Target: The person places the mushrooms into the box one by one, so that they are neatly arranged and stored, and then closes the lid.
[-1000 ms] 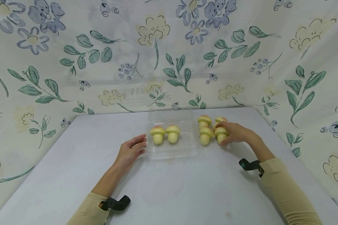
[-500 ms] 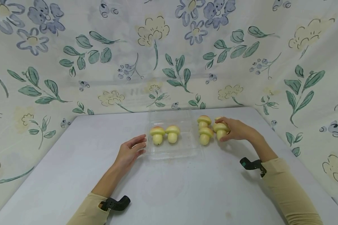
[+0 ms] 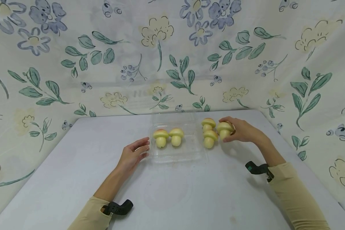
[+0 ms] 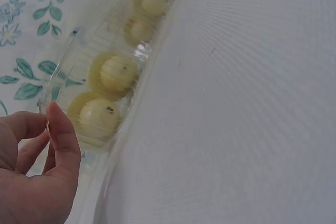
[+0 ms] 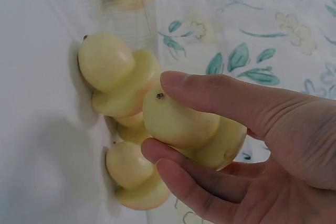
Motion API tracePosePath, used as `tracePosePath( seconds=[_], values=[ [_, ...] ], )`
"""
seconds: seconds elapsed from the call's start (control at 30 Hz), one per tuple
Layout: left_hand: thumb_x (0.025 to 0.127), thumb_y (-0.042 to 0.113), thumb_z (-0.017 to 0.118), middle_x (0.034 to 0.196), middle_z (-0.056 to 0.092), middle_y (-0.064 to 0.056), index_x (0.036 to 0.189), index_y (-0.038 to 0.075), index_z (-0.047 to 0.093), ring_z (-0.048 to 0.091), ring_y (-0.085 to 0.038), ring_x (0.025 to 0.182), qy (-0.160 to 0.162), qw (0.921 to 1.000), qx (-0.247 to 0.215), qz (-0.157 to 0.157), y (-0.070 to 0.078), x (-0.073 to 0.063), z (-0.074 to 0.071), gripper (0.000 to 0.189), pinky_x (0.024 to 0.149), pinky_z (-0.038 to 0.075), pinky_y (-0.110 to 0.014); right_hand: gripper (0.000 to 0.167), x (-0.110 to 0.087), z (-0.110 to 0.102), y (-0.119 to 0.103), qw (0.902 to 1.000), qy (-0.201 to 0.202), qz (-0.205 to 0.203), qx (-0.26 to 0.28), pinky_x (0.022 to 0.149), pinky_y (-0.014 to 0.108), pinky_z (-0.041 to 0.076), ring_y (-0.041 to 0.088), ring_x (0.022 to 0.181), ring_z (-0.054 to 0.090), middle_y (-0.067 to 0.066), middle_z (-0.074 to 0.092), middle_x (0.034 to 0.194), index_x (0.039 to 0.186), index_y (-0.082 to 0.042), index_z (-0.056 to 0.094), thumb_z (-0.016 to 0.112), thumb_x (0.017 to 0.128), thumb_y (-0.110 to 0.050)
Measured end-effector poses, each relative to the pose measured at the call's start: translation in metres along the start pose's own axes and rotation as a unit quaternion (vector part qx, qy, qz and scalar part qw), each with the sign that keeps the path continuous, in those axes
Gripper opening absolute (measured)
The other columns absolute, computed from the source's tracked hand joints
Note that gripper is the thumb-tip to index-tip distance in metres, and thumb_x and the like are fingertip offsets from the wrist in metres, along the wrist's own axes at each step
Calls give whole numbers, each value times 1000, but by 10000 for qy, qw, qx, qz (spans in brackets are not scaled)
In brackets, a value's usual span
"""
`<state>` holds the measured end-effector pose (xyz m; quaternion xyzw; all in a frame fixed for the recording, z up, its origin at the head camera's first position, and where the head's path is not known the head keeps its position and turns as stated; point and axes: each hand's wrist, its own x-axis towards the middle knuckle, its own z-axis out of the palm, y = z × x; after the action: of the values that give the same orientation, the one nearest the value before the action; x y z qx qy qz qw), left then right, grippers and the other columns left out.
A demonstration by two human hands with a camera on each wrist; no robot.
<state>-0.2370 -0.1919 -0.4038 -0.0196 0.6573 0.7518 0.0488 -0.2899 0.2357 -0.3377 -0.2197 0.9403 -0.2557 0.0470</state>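
Left hand (image 3: 133, 156): fingers loose, mostly extended, at left side of clear container (image 3: 176, 158). Two mushroom-shaped pieces (image 3: 161, 140) inside; two more pieces (image 3: 209, 139) just outside, right. Right hand (image 3: 242, 130) pinches another piece (image 3: 225, 130) (thumb opposite fingers).

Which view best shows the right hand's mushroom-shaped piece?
Right wrist: the mushroom-shaped piece is large, its dark spot clear. Head shows it small; left wrist seemingly only part, at the top edge.

A yellow mushroom-shaped piece (image 3: 225, 128) hangs cap-up between fingers (image 5: 210, 179)
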Motion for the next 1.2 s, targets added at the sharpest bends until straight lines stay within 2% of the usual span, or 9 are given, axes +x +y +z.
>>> tracePosePath(
  seconds=[0.2, 0.37, 0.67, 0.87, 1.07, 1.2],
  values=[
    [96, 7, 62, 116, 62, 1, 143, -1, 46, 61, -3, 91, -18, 10000, 53, 0, 0, 0, 0, 50, 79, 56, -17, 77, -1, -1, -7, 9999, 12, -18, 158, 84, 38, 54, 25, 98, 58, 16, 57, 127, 144, -11, 42, 83, 79, -22],
    [96, 7, 62, 114, 63, 4, 143, -3, 45, 61, -2, 91, -80, 10000, 37, 45, 0, -1, 0, 51, 79, 55, -17, 78, -2, -2, -10, 9995, 79, -196, 225, 83, 37, 54, 24, 98, 59, 15, 56, 129, 144, -9, 42, 83, 78, -19],
    [96, 6, 61, 117, 62, 1, 143, -1, 46, 61, -3, 91, -52, 10000, 0, 30, 0, 0, 0, 50, 79, 56, -17, 77, -1, 2, -15, 9990, 77, -299, 326, 85, 38, 56, 25, 102, 58, 15, 54, 133, 143, -9, 43, 83, 79, -17],
    [96, 8, 62, 117, 62, 2, 144, -1, 45, 60, -3, 92, -55, 10000, 52, -17, -1, 0, -1, 52, 80, 56, -17, 76, 1, 5, -19, 9987, 42, -421, 283, 83, 35, 54, 24, 102, 57, 14, 56, 131, 143, -9, 44, 83, 78, -18],
    [96, 8, 62, 116, 61, 2, 144, 0, 46, 60, -3, 92, -68, 9999, 72, -28, -1, 0, -1, 51, 80, 56, -17, 77, 0, 6, -22, 9990, 38, -363, 269, 82, 34, 53, 24, 100, 56, 14, 56, 130, 143, -10, 44, 84, 78, -19],
    [96, 6, 61, 119, 61, -1, 143, -1, 46, 60, -3, 91, -70, 10000, 57, 16, -1, 0, -1, 50, 79, 56, -17, 78, 0, 7, -21, 9987, 22, -419, 289, 83, 34, 52, 24, 101, 56, 13, 56, 129, 143, -9, 44, 84, 78, -20]
  ],
)
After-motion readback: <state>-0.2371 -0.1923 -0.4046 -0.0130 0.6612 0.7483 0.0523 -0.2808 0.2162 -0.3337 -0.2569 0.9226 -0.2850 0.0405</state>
